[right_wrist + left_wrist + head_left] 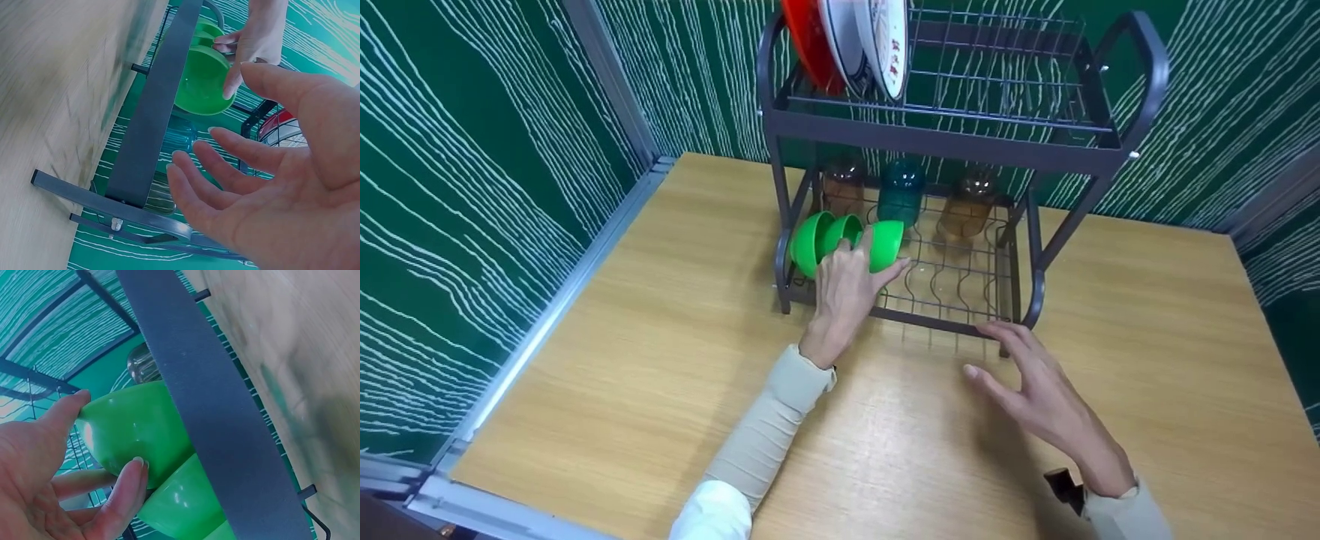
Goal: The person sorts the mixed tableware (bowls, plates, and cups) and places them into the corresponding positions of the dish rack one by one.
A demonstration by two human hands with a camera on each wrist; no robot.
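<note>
My left hand (pixel 844 289) pinches a green bowl (pixel 888 244) by its side, thumb at the rim and fingers behind it. In the left wrist view this bowl (pixel 135 427) tilts on its side, next to a second green bowl (pixel 185 500). Two more green bowls, the nearer one (pixel 810 244) at the left end, stand on edge in the lower tier of a dark dish rack (pixel 937 322). My right hand (pixel 1046 394) hovers by the rack's front right leg, fingers spread and holding nothing. The right wrist view shows its palm (pixel 292 185) below the bowls.
Behind the bowls stand a brown glass (pixel 844 184), a teal glass (pixel 900 191) and an amber glass (pixel 969 202). On the upper tier, a red plate (pixel 814 49) and white plates (pixel 889 49) stand upright at the left. Green patterned panels (pixel 472 150) surround the wooden table (pixel 607 360).
</note>
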